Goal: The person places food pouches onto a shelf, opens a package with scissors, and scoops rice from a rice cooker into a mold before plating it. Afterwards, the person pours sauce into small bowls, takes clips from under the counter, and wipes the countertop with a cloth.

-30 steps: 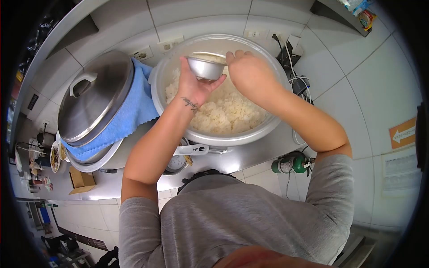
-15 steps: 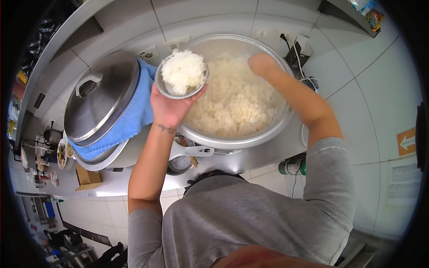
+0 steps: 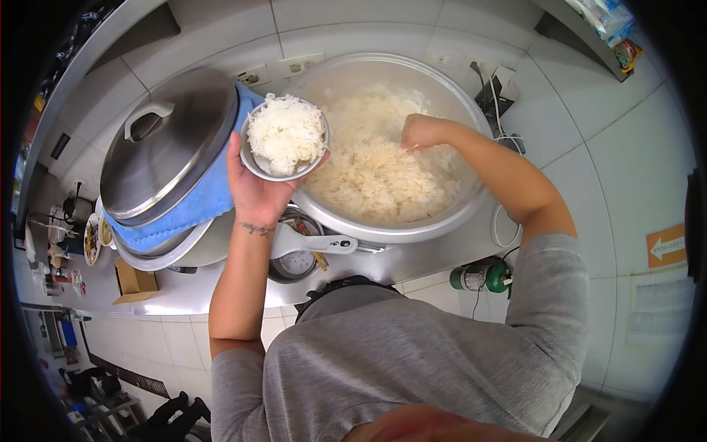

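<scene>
My left hand [image 3: 259, 188] holds up a metal bowl [image 3: 263, 174] from below, its fingers wrapped around the side. White rice [image 3: 286, 135] is heaped above the bowl's rim. My right hand [image 3: 423, 132] is inside the large round metal pot [image 3: 372, 232], closed, just over the mass of cooked rice [image 3: 390, 180]. Whatever its fingers grip, if anything, is hidden by the hand and the pale rice. Steam hazes the back of the pot.
To the left stands another large pot with a metal lid [image 3: 166, 147] over a blue cloth [image 3: 177, 214]. A white-handled utensil [image 3: 320, 243] lies by a small pan [image 3: 294, 267] at the counter edge. A cardboard box [image 3: 135, 282] sits farther left; cables [image 3: 501, 110] run right of the pot.
My left hand and the filled bowl have moved left and slightly down. My right hand has shifted slightly left and down inside the pot, over the rice.
</scene>
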